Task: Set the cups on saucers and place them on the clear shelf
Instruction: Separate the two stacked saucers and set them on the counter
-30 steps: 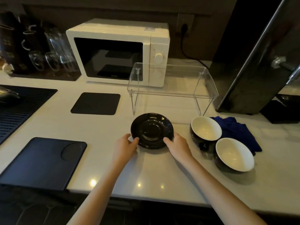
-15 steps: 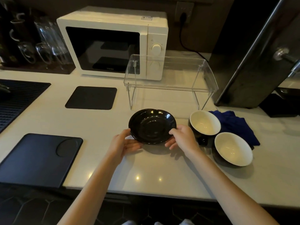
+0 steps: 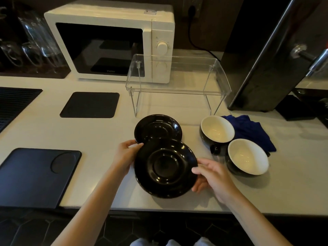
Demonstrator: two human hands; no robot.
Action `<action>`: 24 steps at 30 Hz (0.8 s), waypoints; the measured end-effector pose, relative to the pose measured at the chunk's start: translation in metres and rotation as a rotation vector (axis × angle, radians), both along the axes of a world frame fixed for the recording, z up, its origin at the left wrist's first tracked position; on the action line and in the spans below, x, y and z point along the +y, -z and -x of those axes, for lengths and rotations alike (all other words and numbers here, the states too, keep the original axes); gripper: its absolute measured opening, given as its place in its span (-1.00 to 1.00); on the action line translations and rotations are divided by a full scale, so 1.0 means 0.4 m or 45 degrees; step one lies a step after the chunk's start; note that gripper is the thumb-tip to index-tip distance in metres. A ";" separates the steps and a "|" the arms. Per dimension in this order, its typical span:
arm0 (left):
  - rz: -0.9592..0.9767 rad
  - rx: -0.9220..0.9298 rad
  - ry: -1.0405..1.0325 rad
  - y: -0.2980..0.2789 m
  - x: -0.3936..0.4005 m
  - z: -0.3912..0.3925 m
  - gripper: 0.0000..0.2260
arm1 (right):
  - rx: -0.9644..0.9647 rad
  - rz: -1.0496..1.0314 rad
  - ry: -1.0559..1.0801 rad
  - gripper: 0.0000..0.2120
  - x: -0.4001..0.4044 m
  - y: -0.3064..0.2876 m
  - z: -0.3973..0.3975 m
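Observation:
I hold a glossy black saucer (image 3: 166,168) above the counter's front edge, my left hand (image 3: 125,157) on its left rim and my right hand (image 3: 211,176) on its right rim. Just behind it a second black saucer (image 3: 158,126) lies flat on the counter, partly overlapped by the lifted one. To the right stand two black cups with white insides, the farther cup (image 3: 217,131) and the nearer cup (image 3: 247,157), close together. The clear shelf (image 3: 177,86) stands behind the saucers with nothing on it.
A white microwave (image 3: 113,41) sits behind the shelf. A blue cloth (image 3: 250,130) lies behind the cups. Black mats (image 3: 90,104) and a dark tray (image 3: 37,174) lie to the left, glassware (image 3: 35,41) at back left, a dark appliance (image 3: 266,59) at right.
The stack of saucers has been split: both hands lifted the top saucer and drew it toward me, leaving the lower saucer on the counter.

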State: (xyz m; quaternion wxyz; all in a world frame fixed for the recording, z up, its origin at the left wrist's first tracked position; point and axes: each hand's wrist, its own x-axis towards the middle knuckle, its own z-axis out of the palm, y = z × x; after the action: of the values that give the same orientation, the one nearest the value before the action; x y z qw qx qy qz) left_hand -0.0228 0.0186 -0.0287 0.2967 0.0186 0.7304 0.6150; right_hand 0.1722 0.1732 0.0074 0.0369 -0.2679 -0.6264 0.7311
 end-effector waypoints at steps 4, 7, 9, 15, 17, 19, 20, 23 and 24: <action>0.014 -0.061 -0.046 0.018 0.030 0.023 -0.76 | -0.052 0.063 -0.058 -0.83 -0.002 0.028 -0.022; -0.048 -0.142 -0.092 0.016 0.056 0.035 -0.73 | -0.056 0.069 -0.037 -0.82 0.002 0.043 -0.025; -0.140 -0.226 -0.113 0.006 0.069 0.038 -0.73 | -0.051 0.049 -0.018 -0.82 0.007 0.050 -0.024; -0.219 -0.224 -0.108 -0.013 0.082 0.033 -0.71 | -0.038 0.015 0.001 -0.79 0.016 0.055 -0.018; -0.222 -0.227 -0.109 -0.012 0.084 0.033 -0.70 | -0.045 0.011 -0.003 -0.80 0.018 0.058 -0.016; -0.217 -0.224 -0.115 -0.011 0.084 0.036 -0.70 | -0.053 0.004 -0.010 -0.80 0.019 0.061 -0.013; -0.210 -0.222 -0.116 -0.011 0.084 0.036 -0.70 | -0.058 0.000 -0.016 -0.80 0.020 0.063 -0.012; -0.182 -0.209 -0.097 -0.011 0.084 0.036 -0.71 | -0.091 -0.023 -0.040 -0.78 0.020 0.066 -0.010; -0.173 -0.199 -0.091 -0.011 0.085 0.038 -0.71 | -0.104 -0.040 -0.047 -0.78 0.020 0.067 -0.009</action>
State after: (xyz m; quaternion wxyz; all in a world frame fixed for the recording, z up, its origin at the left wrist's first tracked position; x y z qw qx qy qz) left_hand -0.0382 0.0525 -0.0245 0.3285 -0.0354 0.6619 0.6729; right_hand 0.1759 0.1811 -0.0195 0.0022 -0.2853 -0.6435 0.7103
